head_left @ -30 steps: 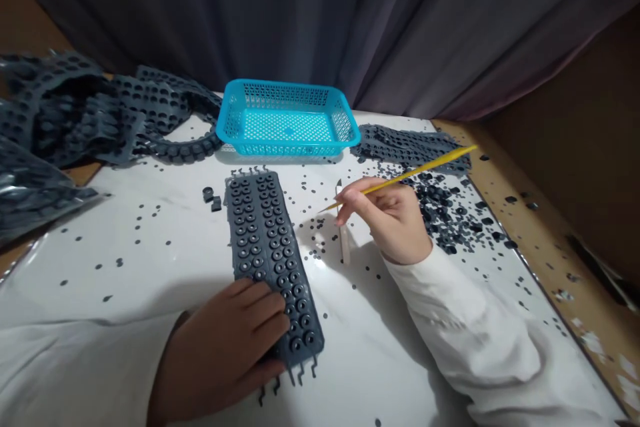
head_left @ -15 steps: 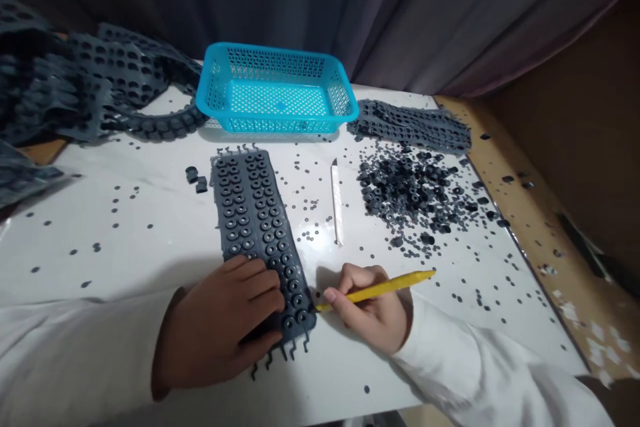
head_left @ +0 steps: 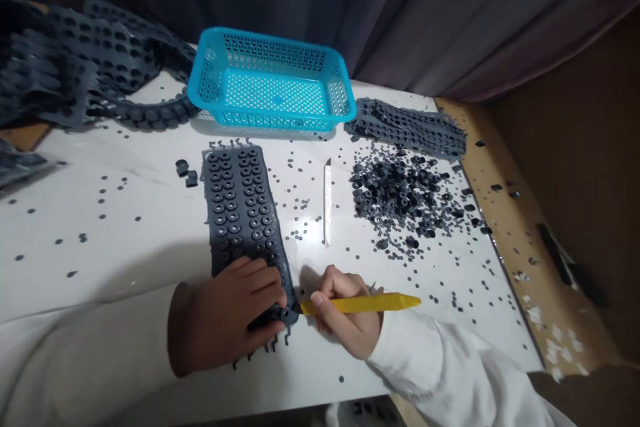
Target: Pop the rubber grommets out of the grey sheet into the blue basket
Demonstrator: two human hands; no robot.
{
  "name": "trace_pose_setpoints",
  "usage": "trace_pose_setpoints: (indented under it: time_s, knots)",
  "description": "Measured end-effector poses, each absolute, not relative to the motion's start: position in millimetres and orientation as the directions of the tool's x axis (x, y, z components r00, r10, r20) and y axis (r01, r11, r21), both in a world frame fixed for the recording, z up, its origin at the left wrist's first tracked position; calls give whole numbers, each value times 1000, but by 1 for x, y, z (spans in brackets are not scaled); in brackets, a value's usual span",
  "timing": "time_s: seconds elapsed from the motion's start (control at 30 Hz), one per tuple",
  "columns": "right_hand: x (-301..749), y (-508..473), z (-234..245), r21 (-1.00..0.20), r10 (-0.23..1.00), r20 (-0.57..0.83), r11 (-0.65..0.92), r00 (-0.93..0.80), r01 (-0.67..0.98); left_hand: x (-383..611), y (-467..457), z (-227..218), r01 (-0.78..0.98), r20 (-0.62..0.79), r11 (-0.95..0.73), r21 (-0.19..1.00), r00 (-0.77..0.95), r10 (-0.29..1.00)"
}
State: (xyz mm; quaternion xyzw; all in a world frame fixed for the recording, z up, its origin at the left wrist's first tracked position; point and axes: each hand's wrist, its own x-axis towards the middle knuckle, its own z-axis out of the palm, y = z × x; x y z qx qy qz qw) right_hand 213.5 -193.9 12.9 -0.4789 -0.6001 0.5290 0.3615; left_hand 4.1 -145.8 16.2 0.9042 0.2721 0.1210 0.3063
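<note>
A dark grey rubber sheet (head_left: 235, 210) with rows of raised rings lies lengthwise in front of me on the white table. My left hand (head_left: 240, 313) covers its near end, fingers curled and thumb bent round the lower rings, gripping it. From the right, my right hand (head_left: 347, 310) pinches a yellow pen-shaped tool (head_left: 375, 303) between thumb and fingers. The tool's dark tip meets the sheet's near right corner, close to my left fingertips; its exact shape cannot be made out. Bent rubber tails stick out from both short ends of the sheet.
A blue basket (head_left: 273, 121) stands at the back. Right of the sheet lies a white-handled knife (head_left: 327, 207), then a heap of small black rubber parts (head_left: 400, 190). Behind that is a stacked rubber strip (head_left: 410, 125). Punched sheets (head_left: 105, 53) pile up at back left.
The view has shifted slightly. The tool's tip has come in against the sheet's corner, and its handle lies more level. My left fingers have moved closer to that corner.
</note>
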Motion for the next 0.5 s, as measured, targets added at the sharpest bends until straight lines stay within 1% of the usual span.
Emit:
trace_pose_setpoints:
  time_s: [0.1, 0.23, 0.33, 0.4, 0.43, 0.5]
  knots:
    - [214, -190, 15, -947, 952, -12, 88, -307, 309, 1, -146, 12, 406, 63, -667, 625, 825, 562]
    - [208, -188, 21, -879, 949, -21, 133, -315, 459, 2, -145, 10, 410, 56, -692, 595, 837, 544]
    - [197, -192, 20, -832, 961, 50, 191, -273, 520, 2, -142, 12, 398, 63, -728, 558, 854, 516]
    - [190, -194, 16, -817, 963, 75, 208, -258, 537, 2, -139, 15, 384, 58, -745, 545, 870, 490]
    - [187, -193, 14, -828, 963, 70, 201, -259, 523, 2, -138, 16, 376, 51, -750, 544, 877, 477]
    - [185, -190, 9, -896, 962, 24, 141, -271, 420, 1, -135, 17, 358, 48, -758, 545, 890, 454]
